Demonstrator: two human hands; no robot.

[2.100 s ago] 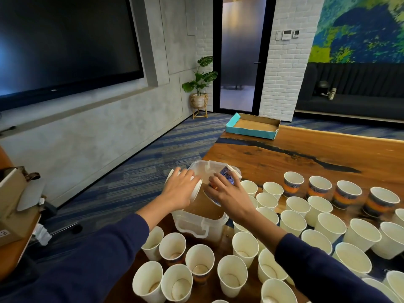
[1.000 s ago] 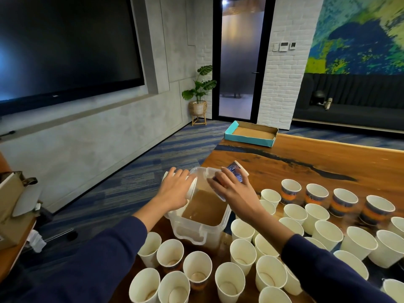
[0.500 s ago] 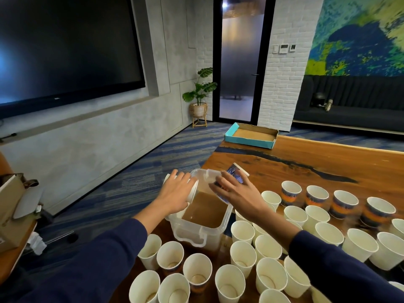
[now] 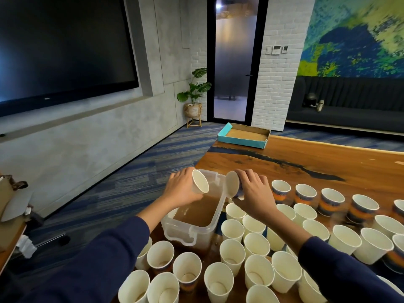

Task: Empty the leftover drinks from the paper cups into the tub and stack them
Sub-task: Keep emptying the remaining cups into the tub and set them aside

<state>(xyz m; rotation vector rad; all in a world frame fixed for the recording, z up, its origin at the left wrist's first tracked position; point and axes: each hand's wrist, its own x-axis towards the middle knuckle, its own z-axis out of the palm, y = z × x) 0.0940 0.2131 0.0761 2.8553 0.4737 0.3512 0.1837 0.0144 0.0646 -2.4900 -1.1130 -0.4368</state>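
Observation:
A clear plastic tub (image 4: 215,217) with brown liquid in it stands at the table's left edge. My left hand (image 4: 180,190) grips a white paper cup (image 4: 200,181) lying on its side over the tub, its mouth facing me. My right hand (image 4: 254,193) grips a second paper cup (image 4: 232,186), also on its side at the tub's right rim, its mouth facing me. Both cups look empty inside. Several upright paper cups (image 4: 231,230) crowd the table in front of and to the right of the tub; some hold a little liquid.
A row of patterned paper cups (image 4: 306,196) stands further right. A teal cardboard tray (image 4: 243,137) lies at the far end of the wooden table (image 4: 306,158). The table edge drops to carpet on the left.
Both cups were tipped mouth-down over the tub earlier; now they are turned so that their mouths face me, and my hands have drawn slightly apart.

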